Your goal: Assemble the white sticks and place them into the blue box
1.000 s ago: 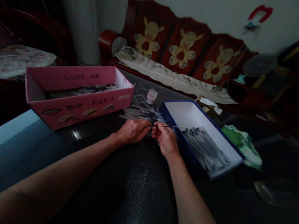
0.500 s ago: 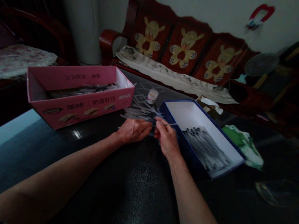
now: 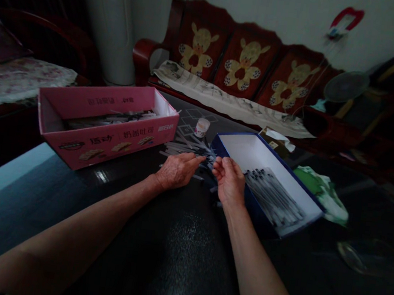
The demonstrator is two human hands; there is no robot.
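Over the dark table, beside a loose pile of thin, clear-grey sticks [image 3: 186, 147], my left hand [image 3: 177, 171] is closed with its back up. Its fingers point right, and whatever they hold is hidden. Just to its right, apart from it, my right hand [image 3: 229, 180] is closed with curled fingers and the thumb against them; I cannot make out anything in it. The blue box [image 3: 263, 222] with a white inside stands right of that hand. Similar thin sticks with dark ends [image 3: 272, 195] lie in it in a fairly even row.
An open pink box [image 3: 118, 145] holding more loose sticks stands at the left. Behind the pile is a small white tub [image 3: 202, 127]. A green and white packet [image 3: 322, 191] lies right of the blue box. A wooden sofa [image 3: 225, 65] stands beyond the table [image 3: 176, 255].
My hands were together at the pile's near edge, with a thin stick showing by my right fingers. They have moved apart, the right one slightly rightward, and that stick no longer shows there.
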